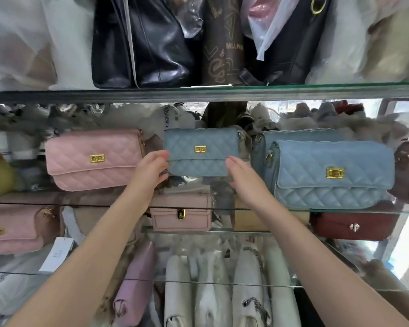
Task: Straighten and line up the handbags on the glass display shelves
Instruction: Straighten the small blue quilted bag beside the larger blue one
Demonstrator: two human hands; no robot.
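On the middle glass shelf (340, 210), four quilted flap handbags stand in a row: three blue, one pink. Toward the right end, the large blue bag (333, 173) sits at the front edge, flap facing outward, long axis along that edge. The second large blue bag (293, 135) stands directly behind it, touching it and mostly covered. Toward the left end, the pink bag (92, 159) stands upright near the front edge, also facing outward, well apart from the large blue pair.

Between them, at mid-shelf, is the small blue bag (201, 152). It is upright, its long axis level and parallel to the front edge, and its flap and gold clasp (200, 149) face outward. It sits further back than its neighbours; whether its base rests on the glass cannot be confirmed.

Both hands hold this bag. The left hand (151, 166) grips its lower left corner, fingers curled round the edge. The right hand (241, 175) grips the lower right corner, thumb on the front face.

Three gold clasps are visible on this shelf, one each on the pink, small blue and front large blue bags.
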